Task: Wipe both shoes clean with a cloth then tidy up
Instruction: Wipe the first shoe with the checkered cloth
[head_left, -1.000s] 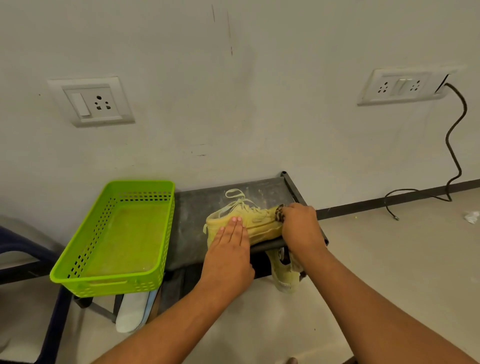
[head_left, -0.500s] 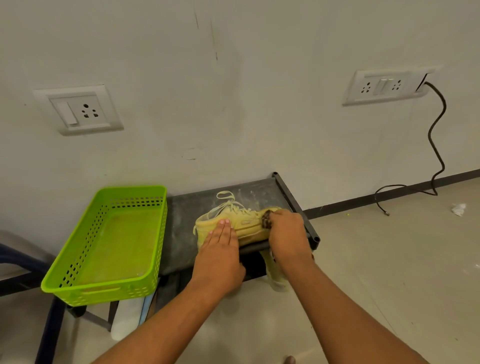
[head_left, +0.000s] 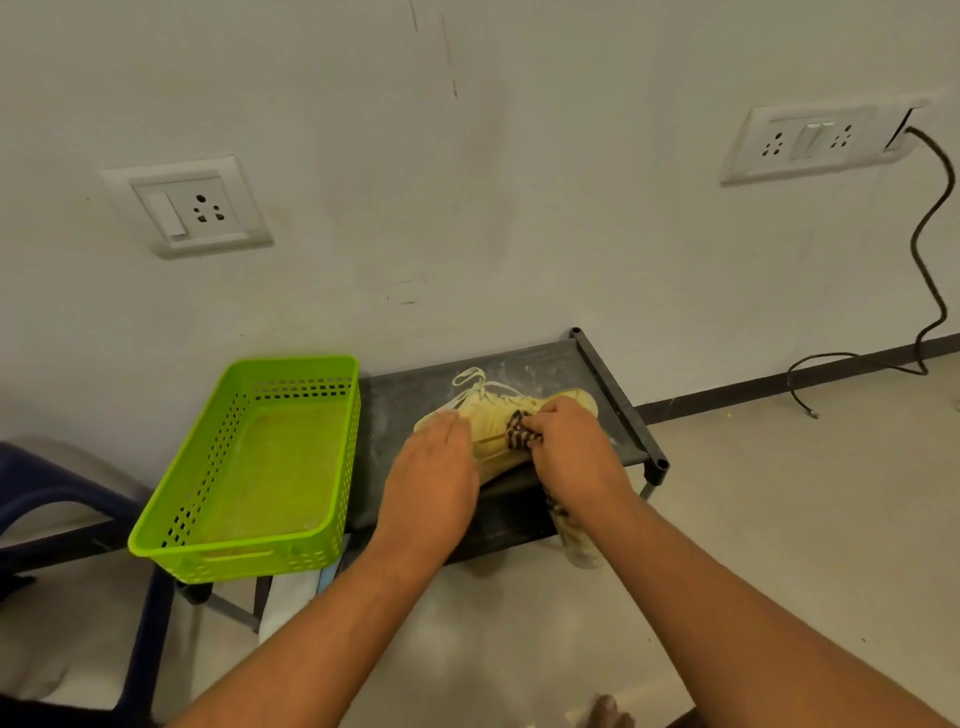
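Observation:
A pale yellow sneaker (head_left: 493, 415) with loose laces lies on its side on the top shelf of a low black rack (head_left: 618, 405). My left hand (head_left: 431, 467) rests flat on its heel end with the fingers straight. My right hand (head_left: 571, 452) grips a dark checked cloth (head_left: 519, 434) and presses it against the side of the shoe. A second yellow shoe (head_left: 576, 540) shows partly below the shelf, under my right wrist.
A bright green perforated basket (head_left: 249, 556) sits at the rack's left end. A dark blue chair (head_left: 62, 499) stands at far left. Two wall sockets and a black cable (head_left: 930, 291) trailing to the floor are on the wall behind.
My right hand with the cloth has slid left along the shoe toward the laces. My left hand stays on the heel. The camera has shifted slightly.

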